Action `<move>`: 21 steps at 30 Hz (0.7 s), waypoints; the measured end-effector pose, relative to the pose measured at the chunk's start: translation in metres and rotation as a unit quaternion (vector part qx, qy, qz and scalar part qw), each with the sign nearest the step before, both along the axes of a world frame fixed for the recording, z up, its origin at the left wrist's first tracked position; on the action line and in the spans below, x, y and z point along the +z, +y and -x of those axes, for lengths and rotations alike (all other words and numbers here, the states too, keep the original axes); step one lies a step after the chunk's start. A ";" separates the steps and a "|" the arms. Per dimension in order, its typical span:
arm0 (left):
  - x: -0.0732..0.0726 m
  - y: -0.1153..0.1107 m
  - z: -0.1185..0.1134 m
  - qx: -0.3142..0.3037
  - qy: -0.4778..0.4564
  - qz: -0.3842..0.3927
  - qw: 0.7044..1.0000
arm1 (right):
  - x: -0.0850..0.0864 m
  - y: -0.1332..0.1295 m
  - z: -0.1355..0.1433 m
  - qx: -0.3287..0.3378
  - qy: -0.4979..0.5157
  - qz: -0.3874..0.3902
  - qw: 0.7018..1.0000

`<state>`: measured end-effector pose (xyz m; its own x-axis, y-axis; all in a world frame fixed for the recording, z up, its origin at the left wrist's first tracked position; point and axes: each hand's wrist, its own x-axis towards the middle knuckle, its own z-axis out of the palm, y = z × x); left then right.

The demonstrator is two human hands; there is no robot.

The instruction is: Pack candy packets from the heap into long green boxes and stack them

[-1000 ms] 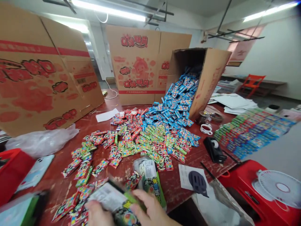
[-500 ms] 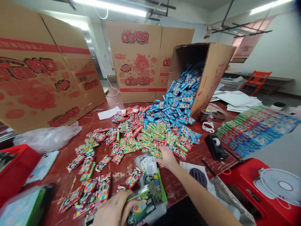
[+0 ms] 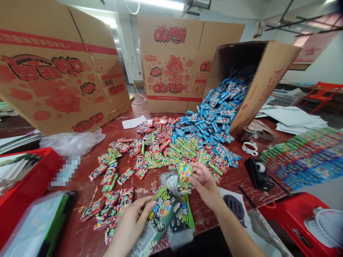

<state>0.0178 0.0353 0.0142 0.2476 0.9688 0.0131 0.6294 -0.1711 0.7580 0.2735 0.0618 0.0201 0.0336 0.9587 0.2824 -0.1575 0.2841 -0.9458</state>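
My left hand (image 3: 134, 221) grips a green-and-black printed packaging box (image 3: 160, 214), tilted over the table's near edge. Just to the right of it, my right hand (image 3: 205, 184) pinches a small stack of green candy packets (image 3: 185, 176) held upright. Beneath the packets lies a second green-and-black box (image 3: 184, 217), partly covered by the first box and by clear plastic. Beyond my hands spreads a heap of green packets (image 3: 184, 150), red packets (image 3: 162, 125) and blue packets (image 3: 214, 114). More red packets (image 3: 125, 200) lie loose to the left of my left hand.
Blue packets spill from a tipped carton (image 3: 273, 78) at the back. Large cartons (image 3: 171, 64) stand behind. A tape dispenser (image 3: 258, 175), white cup (image 3: 249, 148) and red stool (image 3: 289, 221) are on the right. At left sits a red bin (image 3: 50, 160) beside a plastic bag (image 3: 72, 142).
My right hand has lifted green packets up from the heap's near edge. My left hand has raised and turned the box upright. The view has swung slightly left.
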 end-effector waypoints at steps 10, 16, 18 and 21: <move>0.005 -0.009 -0.008 -0.008 -0.084 0.040 0.996 | 0.009 -0.006 0.004 -0.006 -0.163 -0.050 0.985; 0.006 -0.008 -0.005 0.014 -0.078 0.016 0.997 | 0.013 -0.007 0.002 -0.047 -0.195 -0.076 0.977; 0.008 -0.007 -0.006 0.008 -0.083 0.020 0.996 | 0.015 -0.009 0.006 -0.103 -0.175 -0.109 0.973; 0.010 -0.007 -0.010 0.000 -0.092 0.029 0.995 | 0.019 -0.016 0.012 -0.116 -0.216 -0.178 0.953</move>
<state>0.0276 0.0279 0.0242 0.2467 0.9691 0.0020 0.4785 -0.1236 0.8693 0.2612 0.0458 0.0394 0.0403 0.7806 0.6237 0.3306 0.5786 -0.7456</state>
